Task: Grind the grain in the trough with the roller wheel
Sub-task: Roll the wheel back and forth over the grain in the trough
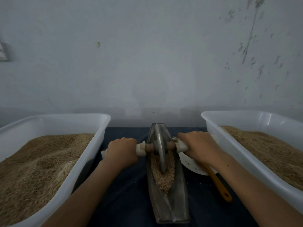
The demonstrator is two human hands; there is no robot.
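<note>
Coarse grain [161, 176] under thin metal roller wheel [159, 148]

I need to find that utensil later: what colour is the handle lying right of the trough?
Orange-yellow; the handle shows best in the head view, beside the trough.

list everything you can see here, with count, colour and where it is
trough: 1, grey metal, centre of the table, lengthwise away from the person
grain: 1 heap, tan, inside the trough
roller wheel: 1, grey disc on a brown axle with white-wrapped ends, standing in the trough
tubs: 2, white plastic, one left and one right of the trough, both filled with tan grain
plate: 1, white, right of the trough, partly hidden
utensil handle: 1, orange, lying from the plate toward the person
tablecloth: 1, dark blue
wall: 1, pale grey, behind
left hand: grips left axle end
right hand: grips right axle end
</note>
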